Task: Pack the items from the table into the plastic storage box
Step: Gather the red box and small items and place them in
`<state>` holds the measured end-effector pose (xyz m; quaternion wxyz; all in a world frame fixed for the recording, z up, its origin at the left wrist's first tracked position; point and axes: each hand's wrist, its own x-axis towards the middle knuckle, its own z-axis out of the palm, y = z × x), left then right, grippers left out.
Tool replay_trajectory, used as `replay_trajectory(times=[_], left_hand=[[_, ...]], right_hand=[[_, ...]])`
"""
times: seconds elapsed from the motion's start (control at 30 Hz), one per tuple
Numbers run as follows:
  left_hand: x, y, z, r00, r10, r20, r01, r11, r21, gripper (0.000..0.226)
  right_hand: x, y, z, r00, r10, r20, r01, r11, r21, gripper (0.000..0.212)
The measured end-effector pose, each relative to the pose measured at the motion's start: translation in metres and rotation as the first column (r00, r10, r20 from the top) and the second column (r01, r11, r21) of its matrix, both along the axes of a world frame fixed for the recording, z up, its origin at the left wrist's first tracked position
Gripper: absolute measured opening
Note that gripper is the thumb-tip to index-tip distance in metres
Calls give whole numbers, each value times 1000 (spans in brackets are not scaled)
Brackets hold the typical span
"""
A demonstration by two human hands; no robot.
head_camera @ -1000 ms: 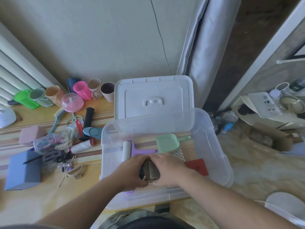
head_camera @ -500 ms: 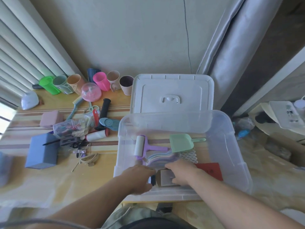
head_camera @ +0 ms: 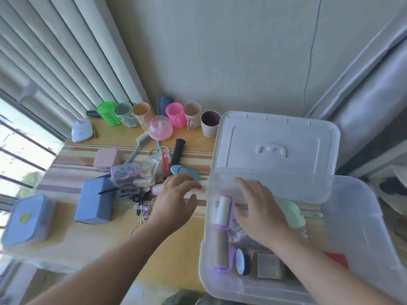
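Note:
The clear plastic storage box (head_camera: 356, 219) stands at the right of the table. Inside lie a purple lint roller (head_camera: 222, 208), a second roller with a brown core (head_camera: 220, 247), a dark tape roll (head_camera: 242, 261), a brownish block (head_camera: 267, 266), a mint scoop (head_camera: 296, 214) and a red card (head_camera: 337, 259). My right hand (head_camera: 259, 210) hovers open over the box's middle, holding nothing. My left hand (head_camera: 176, 197) is open outside the box, above a white roll with a red end (head_camera: 157, 189) in the pile of small items.
The box's white lid (head_camera: 275, 142) leans behind it. A row of coloured cups (head_camera: 174, 115) lines the wall, with a pink dome (head_camera: 160, 129), a black handle (head_camera: 177, 154), a blue box (head_camera: 94, 201), a pink box (head_camera: 108, 159) and a blue lunch box (head_camera: 26, 219) further left.
Both hands let go of the dark roll and block at the box's front. My left hand moved out to the pile on the table; my right hand rose over the box. The view swung left.

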<state>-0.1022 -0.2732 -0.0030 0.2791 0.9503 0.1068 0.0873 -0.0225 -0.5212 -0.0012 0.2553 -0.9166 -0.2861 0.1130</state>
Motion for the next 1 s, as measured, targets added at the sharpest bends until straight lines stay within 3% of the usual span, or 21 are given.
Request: replay_trajectory(times=[0.13, 0.23, 0.3, 0.4, 0.53, 0.6, 0.67, 0.77, 0.83, 1.0], left_hand=[[-2, 93, -19, 969, 173, -176, -169, 985, 40, 32], [-3, 167, -39, 912, 267, -311, -247, 964, 101, 46], [0, 212, -52, 872, 286, -397, -238, 957, 167, 58], [15, 265, -72, 832, 263, -488, -139, 951, 276, 74], [37, 310, -98, 783, 169, -599, 27, 952, 304, 88], [43, 321, -108, 741, 115, -662, 112, 951, 290, 90], [45, 322, -112, 686, 66, -725, 196, 942, 271, 97], [47, 319, -118, 663, 47, -747, 237, 934, 269, 100], [46, 319, -122, 709, 49, -704, 207, 939, 274, 90], [41, 320, -119, 792, 77, -606, 138, 944, 300, 75]], right_hand=[[7, 84, 11, 998, 60, 12, -60, 998, -9, 64], [12, 147, 11, 995, 95, -39, -101, 974, -205, 64], [18, 185, 10, 996, 73, -59, -92, 878, -469, 62], [35, 229, 7, 966, 9, -258, -206, 626, -752, 45], [64, 241, 32, 891, 44, -451, -401, 543, -738, 48], [71, 251, 44, 906, 124, -404, -405, 527, -747, 42], [73, 271, 40, 930, 229, -289, -368, 616, -697, 37], [74, 311, 1, 901, 338, -273, -429, 793, -433, 59], [76, 335, -35, 888, 390, -244, -459, 796, -396, 73], [77, 381, -80, 902, 387, -192, -427, 727, -538, 114]])
